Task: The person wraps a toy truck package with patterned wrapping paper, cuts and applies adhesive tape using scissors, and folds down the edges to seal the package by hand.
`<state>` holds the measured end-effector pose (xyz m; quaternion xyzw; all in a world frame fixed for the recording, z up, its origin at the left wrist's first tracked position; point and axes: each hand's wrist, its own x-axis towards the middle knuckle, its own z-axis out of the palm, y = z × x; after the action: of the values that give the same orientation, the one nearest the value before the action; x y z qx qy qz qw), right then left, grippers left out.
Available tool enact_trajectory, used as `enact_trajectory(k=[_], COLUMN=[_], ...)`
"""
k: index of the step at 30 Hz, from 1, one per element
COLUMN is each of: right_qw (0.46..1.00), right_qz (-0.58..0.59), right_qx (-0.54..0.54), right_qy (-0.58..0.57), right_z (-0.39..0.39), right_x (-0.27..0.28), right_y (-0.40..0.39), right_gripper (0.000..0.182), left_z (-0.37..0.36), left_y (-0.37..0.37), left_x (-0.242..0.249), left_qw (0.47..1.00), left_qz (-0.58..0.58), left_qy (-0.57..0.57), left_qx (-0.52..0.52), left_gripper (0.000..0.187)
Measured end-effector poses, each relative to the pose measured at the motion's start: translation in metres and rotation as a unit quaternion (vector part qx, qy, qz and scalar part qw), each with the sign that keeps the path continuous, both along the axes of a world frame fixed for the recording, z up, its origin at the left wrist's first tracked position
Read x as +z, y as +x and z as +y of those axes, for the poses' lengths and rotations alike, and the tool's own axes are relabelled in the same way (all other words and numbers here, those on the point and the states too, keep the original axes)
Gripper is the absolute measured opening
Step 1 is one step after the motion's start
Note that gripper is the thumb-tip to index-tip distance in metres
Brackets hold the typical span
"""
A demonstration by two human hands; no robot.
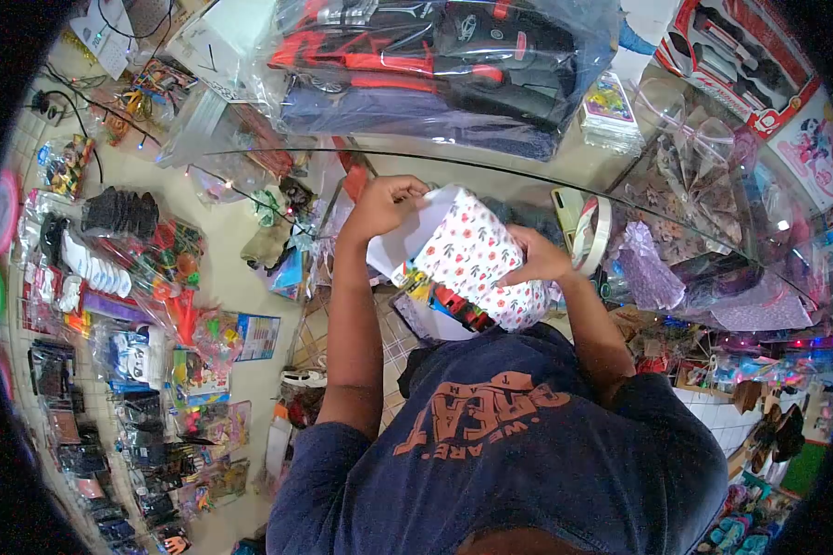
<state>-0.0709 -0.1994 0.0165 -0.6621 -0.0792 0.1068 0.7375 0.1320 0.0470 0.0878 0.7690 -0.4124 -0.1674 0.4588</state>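
Observation:
A white sheet of paper with a red and dark floral print (477,245) is curled round in front of the dark blue shirt. At its upper left edge, my left hand (393,205) pinches the paper, whose plain inner side shows. My right hand (535,256) presses on the printed side at the right, thumb on top. Under the paper's lower edge, a red and black item (461,308) in colourful packaging sticks out partly; the rest is covered.
A glass counter edge (491,165) runs across beyond the hands. Bagged red and black goods (416,69) lie on it. A tape roll (592,236) and a phone (566,211) are right of the hands. Hanging packaged goods (139,356) fill the left.

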Motion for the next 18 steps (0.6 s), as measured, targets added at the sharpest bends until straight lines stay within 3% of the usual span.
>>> enact_trajectory(k=[3, 6, 9, 11, 15, 18], right_qw=[0.998, 0.999, 0.999, 0.999, 0.999, 0.997], right_qz=[-0.006, -0.011, 0.000, 0.029, 0.022, -0.002], right_qx=[-0.009, -0.010, -0.009, -0.032, -0.021, -0.059], right_qy=[0.056, 0.033, 0.037, 0.014, 0.023, 0.044], right_z=[-0.003, -0.007, -0.009, -0.012, -0.012, -0.013], right_x=[0.010, 0.010, 0.017, 0.006, 0.001, 0.000], right_y=[0.001, 0.002, 0.002, 0.001, 0.003, 0.002], right_gripper=[0.081, 0.083, 0.084, 0.090, 0.089, 0.090], left_z=[0.008, 0.008, 0.010, 0.019, 0.021, 0.028], left_y=[0.005, 0.010, 0.011, 0.011, 0.009, 0.011], left_x=[-0.010, -0.022, -0.022, -0.021, -0.022, -0.028], left_qw=[0.998, 0.998, 0.999, 0.998, 0.998, 0.995], left_qz=[0.052, -0.037, -0.020, 0.018, -0.011, 0.095], left_qy=[0.027, 0.046, -0.017, 0.062, 0.062, 0.011], left_qx=[-0.013, -0.003, -0.018, -0.016, -0.001, -0.009], left_gripper=[0.009, 0.010, 0.009, 0.006, 0.008, 0.010])
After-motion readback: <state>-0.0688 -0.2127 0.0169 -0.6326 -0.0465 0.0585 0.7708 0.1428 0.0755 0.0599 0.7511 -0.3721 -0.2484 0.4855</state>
